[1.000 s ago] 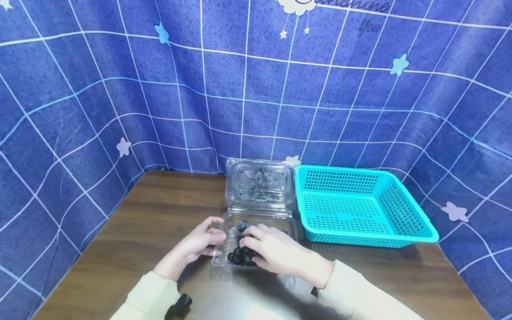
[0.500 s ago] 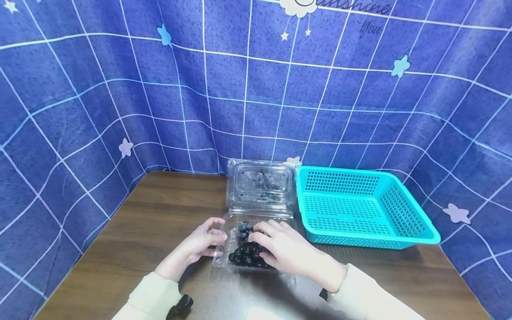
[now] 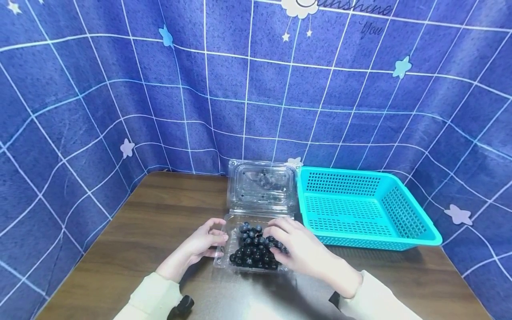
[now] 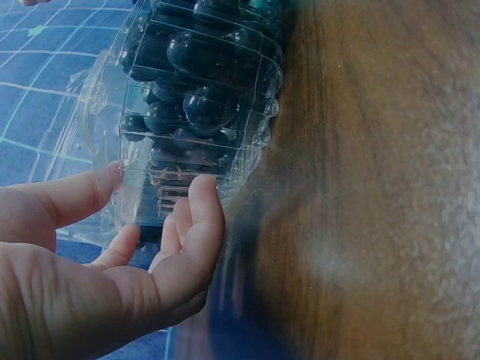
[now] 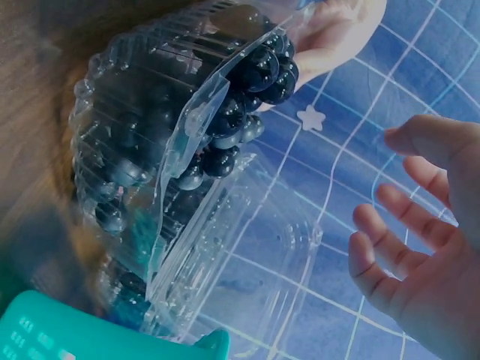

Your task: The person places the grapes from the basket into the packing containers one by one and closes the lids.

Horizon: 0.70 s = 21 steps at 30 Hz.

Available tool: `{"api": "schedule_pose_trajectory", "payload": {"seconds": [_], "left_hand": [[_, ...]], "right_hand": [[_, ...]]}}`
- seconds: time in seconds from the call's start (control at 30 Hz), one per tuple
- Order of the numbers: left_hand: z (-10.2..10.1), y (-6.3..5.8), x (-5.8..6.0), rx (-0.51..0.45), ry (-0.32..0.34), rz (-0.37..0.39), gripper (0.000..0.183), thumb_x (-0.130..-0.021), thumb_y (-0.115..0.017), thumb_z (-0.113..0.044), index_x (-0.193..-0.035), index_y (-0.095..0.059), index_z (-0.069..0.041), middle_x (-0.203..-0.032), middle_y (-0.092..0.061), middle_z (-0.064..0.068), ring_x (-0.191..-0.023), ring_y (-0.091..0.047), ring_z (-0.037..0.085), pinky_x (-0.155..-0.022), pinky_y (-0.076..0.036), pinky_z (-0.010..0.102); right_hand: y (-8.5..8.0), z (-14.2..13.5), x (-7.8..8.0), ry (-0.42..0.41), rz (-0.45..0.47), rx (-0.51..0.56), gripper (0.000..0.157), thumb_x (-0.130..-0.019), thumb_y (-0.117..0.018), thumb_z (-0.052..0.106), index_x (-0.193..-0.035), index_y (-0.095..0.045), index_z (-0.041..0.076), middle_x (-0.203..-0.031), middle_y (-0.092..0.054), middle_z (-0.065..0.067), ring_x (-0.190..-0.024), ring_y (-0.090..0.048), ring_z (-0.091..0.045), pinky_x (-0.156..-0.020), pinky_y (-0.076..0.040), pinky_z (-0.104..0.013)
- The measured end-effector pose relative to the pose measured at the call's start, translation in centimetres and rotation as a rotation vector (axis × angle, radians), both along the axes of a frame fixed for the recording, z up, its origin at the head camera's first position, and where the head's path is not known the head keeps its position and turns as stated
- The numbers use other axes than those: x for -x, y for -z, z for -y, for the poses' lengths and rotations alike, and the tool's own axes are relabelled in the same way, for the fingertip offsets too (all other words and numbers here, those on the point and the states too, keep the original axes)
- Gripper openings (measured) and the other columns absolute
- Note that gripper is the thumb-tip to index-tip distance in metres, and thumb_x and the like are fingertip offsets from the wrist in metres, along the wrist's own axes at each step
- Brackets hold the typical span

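A bunch of dark, glossy round grapes point(image 3: 254, 253) lies in the base of a clear plastic clamshell box point(image 3: 234, 222), whose lid point(image 3: 262, 184) stands open at the back. My left hand point(image 3: 206, 240) holds the box at its left side. In the left wrist view its fingertips point(image 4: 206, 187) lie at the rim and outer wall. My right hand point(image 3: 300, 244) hovers over the right part of the grapes, fingers loosely bent. In the right wrist view a gap separates the right hand point(image 5: 420, 232) from the grapes point(image 5: 229, 116).
A turquoise perforated basket point(image 3: 370, 238) stands right beside the box, at the back right. Both stand on a brown wooden table point(image 3: 176, 200). A blue curtain point(image 3: 224, 80) with white grid lines hangs close behind the table and along its sides.
My right hand has moved to the right across the box, and more of the grapes show where it was. The left hand stays at the box's left side.
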<state>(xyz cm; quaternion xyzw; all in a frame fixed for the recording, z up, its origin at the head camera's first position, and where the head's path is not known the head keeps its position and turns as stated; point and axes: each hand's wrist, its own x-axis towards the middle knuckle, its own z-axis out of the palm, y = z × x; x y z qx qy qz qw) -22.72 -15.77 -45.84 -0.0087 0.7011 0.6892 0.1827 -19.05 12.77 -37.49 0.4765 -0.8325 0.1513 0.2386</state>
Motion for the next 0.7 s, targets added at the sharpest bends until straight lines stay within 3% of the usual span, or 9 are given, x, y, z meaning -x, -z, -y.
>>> {"api": "schedule_pose_trajectory", "payload": {"seconds": [0.3, 0.47, 0.57, 0.7], "left_hand": [[0.0, 0.2, 0.1, -0.004, -0.006, 0.002, 0.053, -0.087, -0.061, -0.004, -0.133, -0.035, -0.007, -0.105, -0.050, 0.014, -0.093, -0.053, 0.027, -0.075, -0.057, 0.045], [0.0, 0.2, 0.2, -0.003, -0.005, 0.003, 0.053, -0.087, -0.061, -0.005, -0.133, -0.035, -0.007, -0.106, -0.050, 0.014, -0.094, -0.053, 0.027, -0.075, -0.057, 0.044], [0.0, 0.2, 0.2, -0.003, -0.004, 0.006, 0.052, -0.088, -0.060, -0.005, -0.133, -0.035, -0.007, -0.106, -0.050, 0.014, -0.093, -0.053, 0.026, -0.075, -0.057, 0.044], [0.0, 0.2, 0.2, -0.006, -0.001, 0.006, 0.052, -0.088, -0.060, -0.005, -0.133, -0.035, -0.007, -0.105, -0.050, 0.013, -0.092, -0.053, 0.026, -0.075, -0.056, 0.044]], "right_hand": [[0.1, -1.5, 0.1, -0.011, 0.148, 0.156, 0.035, -0.075, -0.071, 0.012, -0.108, -0.058, 0.013, -0.111, -0.058, 0.005, -0.102, -0.054, -0.011, -0.090, -0.050, -0.026], [0.6, -2.3, 0.1, -0.008, 0.243, 0.259, 0.035, -0.076, -0.070, 0.011, -0.108, -0.057, 0.017, -0.106, -0.058, 0.005, -0.087, -0.052, -0.005, -0.073, -0.050, -0.019], [1.0, -2.7, 0.2, 0.011, 0.288, 0.309, 0.035, -0.076, -0.071, 0.010, -0.107, -0.057, 0.018, -0.099, -0.057, 0.007, -0.081, -0.051, -0.005, -0.067, -0.049, -0.019], [1.6, -3.0, 0.1, 0.010, 0.413, 0.384, 0.037, -0.075, -0.072, 0.006, -0.106, -0.057, 0.019, -0.092, -0.056, 0.007, -0.080, -0.055, -0.012, -0.065, -0.054, -0.025]]}}
